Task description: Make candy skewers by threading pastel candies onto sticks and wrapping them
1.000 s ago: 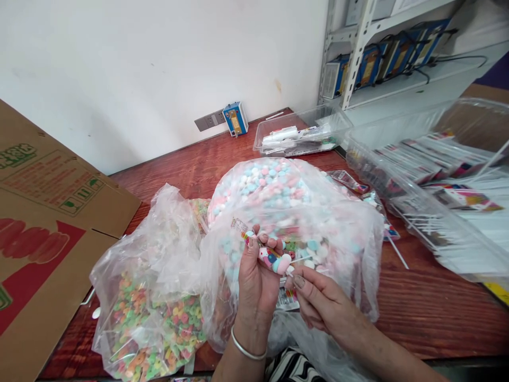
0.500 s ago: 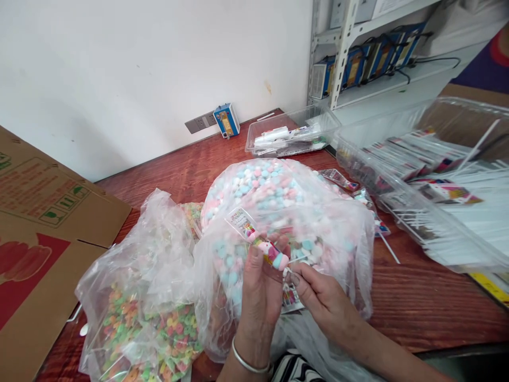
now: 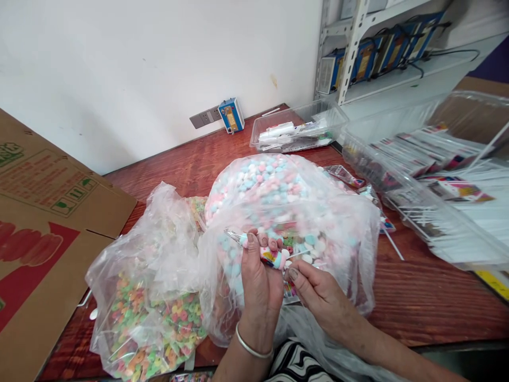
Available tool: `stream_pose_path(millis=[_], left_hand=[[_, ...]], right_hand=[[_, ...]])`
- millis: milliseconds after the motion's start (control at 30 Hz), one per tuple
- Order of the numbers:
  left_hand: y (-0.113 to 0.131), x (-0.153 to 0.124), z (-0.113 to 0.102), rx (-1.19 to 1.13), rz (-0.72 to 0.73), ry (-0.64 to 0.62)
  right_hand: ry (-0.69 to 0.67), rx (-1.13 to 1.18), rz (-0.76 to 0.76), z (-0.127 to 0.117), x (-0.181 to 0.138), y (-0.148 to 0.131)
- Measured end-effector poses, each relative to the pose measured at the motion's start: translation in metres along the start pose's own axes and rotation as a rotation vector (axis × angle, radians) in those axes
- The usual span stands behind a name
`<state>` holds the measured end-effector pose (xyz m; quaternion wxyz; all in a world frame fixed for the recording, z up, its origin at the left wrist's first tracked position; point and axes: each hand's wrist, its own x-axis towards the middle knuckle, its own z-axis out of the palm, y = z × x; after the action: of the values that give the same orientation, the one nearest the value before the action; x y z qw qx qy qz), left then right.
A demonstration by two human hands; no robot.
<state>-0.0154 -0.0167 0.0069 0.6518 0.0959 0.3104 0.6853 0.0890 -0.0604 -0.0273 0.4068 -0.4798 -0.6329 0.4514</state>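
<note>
My left hand [image 3: 260, 286] is closed around a slim clear candy packet [image 3: 271, 258] with colourful print. Pink, white and blue marshmallows show inside it. At its lower right end the thumb and fingertips of my right hand [image 3: 324, 300] are pinched together on what looks like the wrapper's end; the fingers partly hide it. Both hands are over a large translucent bag of pastel marshmallows [image 3: 260, 178]. A thin white stick [image 3: 299, 254] lies just above my right fingertips. Below the hands, part of another printed packet [image 3: 290, 291] shows.
To the left lie a clear bag of gummy rings [image 3: 175, 323] and a cardboard box [image 3: 43, 185]. A clear tub [image 3: 405, 212] of white sticks and printed wrappers stands at right. A smaller clear tray [image 3: 278, 143] sits behind. Loose packets [image 3: 344, 175] lie between bag and tub.
The packet has tilted, and the fingers of my left hand have curled further over it, so its printed top shows less. My right hand stays at its lower end. The view has shifted slightly.
</note>
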Motion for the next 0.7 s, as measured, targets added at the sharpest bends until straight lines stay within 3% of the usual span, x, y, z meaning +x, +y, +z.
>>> stream_pose_path(millis=[100, 200, 267, 333, 433, 600, 700], left_hand=[[-0.002, -0.002, -0.001, 0.019, -0.022, 0.011], [-0.002, 0.000, -0.003, 0.007, -0.068, 0.007], [-0.001, 0.001, -0.004, -0.002, -0.064, -0.003], [-0.001, 0.001, -0.005, -0.013, -0.042, -0.011], [-0.001, 0.001, -0.006, -0.013, -0.013, -0.035], [-0.004, 0.000, -0.010, 0.004, -0.013, -0.166], [-0.011, -0.002, -0.012, 0.041, -0.028, -0.228]], right_hand=[[0.047, -0.330, -0.167, -0.001, -0.002, 0.005], [0.193, -0.705, -0.366, -0.002, -0.005, 0.013], [0.262, -0.832, -0.454, -0.004, -0.007, 0.017], [0.260, -0.815, -0.483, -0.006, -0.008, 0.017], [0.159, -0.446, -0.343, -0.006, -0.006, 0.011], [-0.167, 0.738, 0.335, 0.000, -0.001, -0.005], [-0.207, 1.039, 0.488, 0.004, 0.004, -0.007]])
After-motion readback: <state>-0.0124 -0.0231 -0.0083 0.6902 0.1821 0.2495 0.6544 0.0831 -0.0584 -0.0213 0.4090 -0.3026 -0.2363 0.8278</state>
